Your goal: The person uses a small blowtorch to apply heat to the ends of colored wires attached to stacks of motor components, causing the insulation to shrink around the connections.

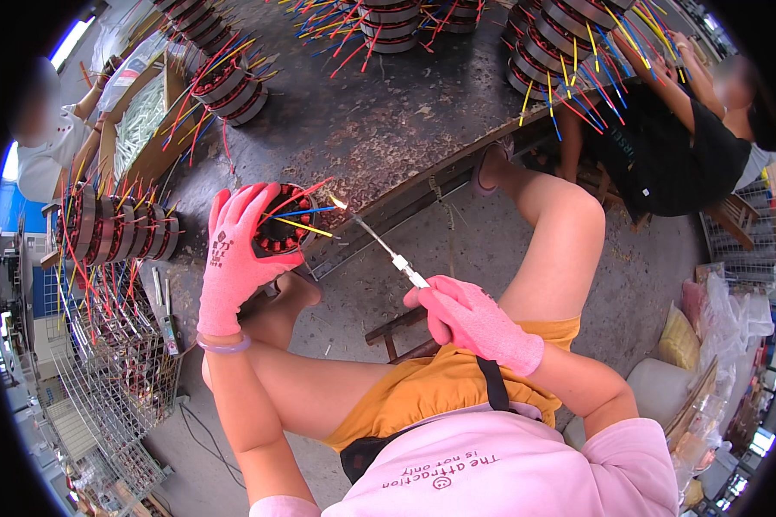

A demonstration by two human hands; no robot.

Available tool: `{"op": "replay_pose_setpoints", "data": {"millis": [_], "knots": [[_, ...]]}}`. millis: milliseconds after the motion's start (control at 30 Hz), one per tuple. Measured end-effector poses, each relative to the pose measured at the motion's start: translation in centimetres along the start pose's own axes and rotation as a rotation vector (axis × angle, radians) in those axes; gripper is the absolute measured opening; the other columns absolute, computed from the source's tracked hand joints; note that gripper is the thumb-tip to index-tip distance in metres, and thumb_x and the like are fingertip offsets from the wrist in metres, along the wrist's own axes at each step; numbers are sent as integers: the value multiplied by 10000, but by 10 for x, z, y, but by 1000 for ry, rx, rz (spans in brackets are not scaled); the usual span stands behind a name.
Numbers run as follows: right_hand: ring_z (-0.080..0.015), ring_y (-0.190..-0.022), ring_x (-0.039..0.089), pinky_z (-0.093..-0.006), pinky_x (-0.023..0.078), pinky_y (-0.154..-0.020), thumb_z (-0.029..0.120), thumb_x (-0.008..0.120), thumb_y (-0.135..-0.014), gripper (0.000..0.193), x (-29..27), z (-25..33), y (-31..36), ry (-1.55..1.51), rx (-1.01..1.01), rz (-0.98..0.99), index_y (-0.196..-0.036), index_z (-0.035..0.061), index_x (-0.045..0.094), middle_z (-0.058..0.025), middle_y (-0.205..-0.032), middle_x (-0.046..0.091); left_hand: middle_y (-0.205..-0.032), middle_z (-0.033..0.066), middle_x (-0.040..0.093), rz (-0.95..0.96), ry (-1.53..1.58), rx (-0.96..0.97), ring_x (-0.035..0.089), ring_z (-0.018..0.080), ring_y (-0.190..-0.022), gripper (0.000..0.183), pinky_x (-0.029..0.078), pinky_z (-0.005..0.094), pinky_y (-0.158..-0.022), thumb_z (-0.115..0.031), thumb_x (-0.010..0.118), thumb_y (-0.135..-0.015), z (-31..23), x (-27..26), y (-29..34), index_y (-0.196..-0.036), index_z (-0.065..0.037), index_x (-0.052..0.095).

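Note:
My left hand [241,250], in a pink glove, grips a ring-shaped motor stator [276,233] by its rim near the table's front edge. Red, blue and yellow wire leads [306,212] stick out of the stator toward the right. In my pink-gloved right hand [472,320] is a long-necked lighter [405,265] with a white body and thin metal neck. Its neck slants up to the left. A small flame [339,203] burns between the neck's end and the tips of the leads; whether it touches a lead I cannot tell.
The worn dark table [362,129] carries stacked stators [230,93] with loose leads at the back. More stators [116,226] lie in a row at left, by a cardboard box [151,121] of pale sticks. A wire basket [112,345] stands below. Co-workers [664,146] sit right and left.

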State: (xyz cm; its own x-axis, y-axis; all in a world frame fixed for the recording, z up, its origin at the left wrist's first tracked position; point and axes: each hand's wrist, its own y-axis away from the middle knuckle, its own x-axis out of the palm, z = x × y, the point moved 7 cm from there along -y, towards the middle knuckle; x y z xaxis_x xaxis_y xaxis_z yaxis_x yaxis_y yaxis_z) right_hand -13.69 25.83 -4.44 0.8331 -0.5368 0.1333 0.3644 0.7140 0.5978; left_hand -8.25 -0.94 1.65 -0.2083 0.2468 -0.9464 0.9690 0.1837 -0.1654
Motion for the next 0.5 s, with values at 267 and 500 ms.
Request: {"op": "replay_pose_setpoints", "data": {"millis": [267,500], "knots": [[-85,-523,435,-260,366,-509,358,474,-1006,377,-1,-1,0,7,0,1,-1085,21,623,-23,-620,536,-1333,129,565,-1,-5,4,466,299,-1319,851,217,487,-1205,-225,833,-560,2,1,0,-1341,-54,542],[-92,-523,444,-264,377,-512,364,474,-1006,383,-2,0,-1,30,-6,-5,-1081,20,626,-25,-624,538,-1333,130,562,1,-1,-2,466,303,-1316,852,217,489,-1204,-221,829,-559,3,2,0,-1343,-55,540]]}}
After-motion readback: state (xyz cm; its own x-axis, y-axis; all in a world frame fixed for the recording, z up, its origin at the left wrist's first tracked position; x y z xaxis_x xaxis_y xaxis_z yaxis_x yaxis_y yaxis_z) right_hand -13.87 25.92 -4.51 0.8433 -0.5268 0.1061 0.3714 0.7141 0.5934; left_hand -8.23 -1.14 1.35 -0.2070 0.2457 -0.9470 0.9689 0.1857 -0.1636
